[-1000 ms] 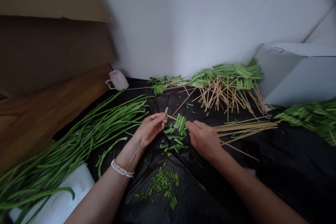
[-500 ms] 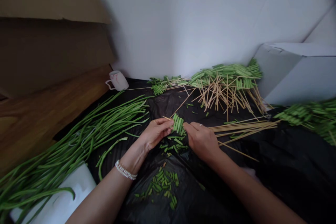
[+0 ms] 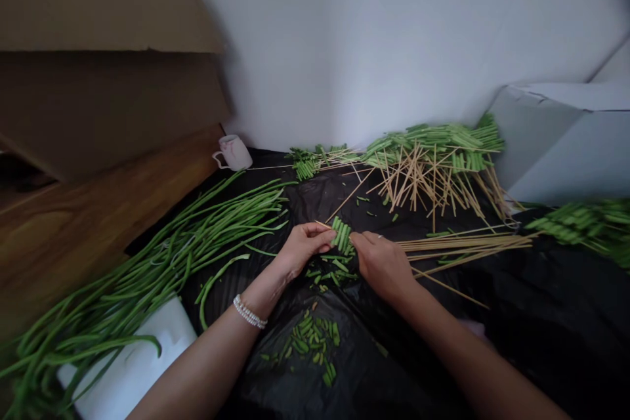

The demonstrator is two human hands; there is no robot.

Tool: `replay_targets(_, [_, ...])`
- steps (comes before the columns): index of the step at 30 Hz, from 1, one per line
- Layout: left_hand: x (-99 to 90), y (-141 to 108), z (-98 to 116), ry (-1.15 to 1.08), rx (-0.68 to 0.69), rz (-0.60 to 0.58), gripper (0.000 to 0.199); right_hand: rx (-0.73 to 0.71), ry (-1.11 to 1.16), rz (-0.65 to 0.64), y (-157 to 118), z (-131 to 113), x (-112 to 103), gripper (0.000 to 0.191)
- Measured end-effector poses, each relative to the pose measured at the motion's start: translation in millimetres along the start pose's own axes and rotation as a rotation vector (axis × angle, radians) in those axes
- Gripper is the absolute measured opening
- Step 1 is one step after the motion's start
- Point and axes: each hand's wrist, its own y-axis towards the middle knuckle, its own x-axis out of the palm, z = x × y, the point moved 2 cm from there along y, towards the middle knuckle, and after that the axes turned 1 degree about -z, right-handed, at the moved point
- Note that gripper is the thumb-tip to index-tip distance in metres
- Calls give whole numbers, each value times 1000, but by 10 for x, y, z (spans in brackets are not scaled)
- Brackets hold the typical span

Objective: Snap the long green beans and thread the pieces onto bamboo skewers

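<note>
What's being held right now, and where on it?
A wooden skewer with cut green pieces. Left hand pinches at the row's left end, by the bare tip; right hand closes at its right end, exact grip hidden.

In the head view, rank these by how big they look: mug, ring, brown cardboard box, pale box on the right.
Largest to smallest:
Brown cardboard box, cut off by the picture's edge
Pale box, also cut off
Mug
Ring on the right hand
</note>
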Motion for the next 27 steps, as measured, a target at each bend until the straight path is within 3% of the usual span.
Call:
replay_targets(4, [-116, 36, 90, 145, 83, 57, 36, 10, -34, 17, 13, 41, 17, 18])
replay_targets(9, [-457, 143, 214, 393, 248, 239, 23, -21, -68, 15, 23, 66, 25, 21])
replay_targets(13, [-629, 222, 182, 542, 264, 322, 18, -13, -74, 88, 41, 91, -34, 26])
replay_targets(21, [-515, 187, 193, 680, 267, 281, 14, -48, -90, 164, 45, 167, -89, 22])
replay_targets(24, [-477, 148, 415, 604, 273, 238, 18, -57, -68, 162, 41, 174, -80, 22])
replay_targets(27, [-512, 101, 789, 549, 281, 186, 21, -66, -51, 167, 42, 177, -86, 21])
